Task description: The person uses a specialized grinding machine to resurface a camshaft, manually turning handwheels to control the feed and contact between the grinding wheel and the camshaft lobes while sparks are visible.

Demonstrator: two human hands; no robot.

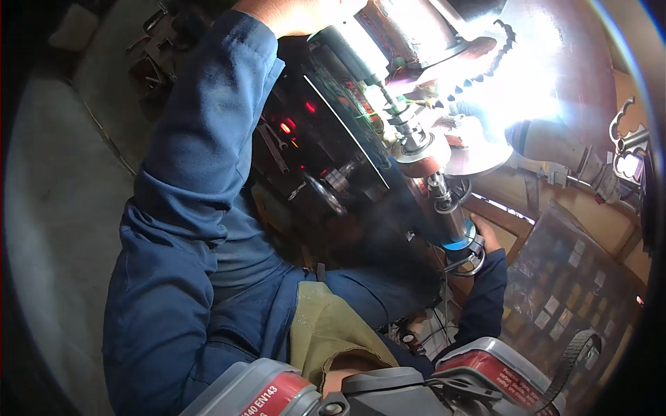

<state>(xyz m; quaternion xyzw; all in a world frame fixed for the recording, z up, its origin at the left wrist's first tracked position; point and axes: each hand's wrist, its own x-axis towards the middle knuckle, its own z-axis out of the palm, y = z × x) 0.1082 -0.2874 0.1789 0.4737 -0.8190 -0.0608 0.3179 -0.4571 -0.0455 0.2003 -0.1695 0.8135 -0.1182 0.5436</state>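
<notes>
My left arm in a blue sleeve reaches up to the top edge. There my left hand [295, 15] lies against a bright metal cylinder [350, 52] on a machine; its fingers are cut off by the frame and lost in glare. A shaft with stacked collars [409, 132] runs down from that cylinder, beside a pale round disc [479, 158]. Below, a metal cylinder with a blue ring [454, 232] continues the line. My right hand [488, 232] curls round its lower end from the right side, with the fingers partly hidden behind it.
Strong white light washes out the upper right. Left of the shaft are a dark panel with red lights, a spanner [272, 148], a drill bit [297, 191] and a handwheel [325, 195]. A plastic-covered board [565, 291] stands at right. Respirator filters [496, 367] show along the lower edge.
</notes>
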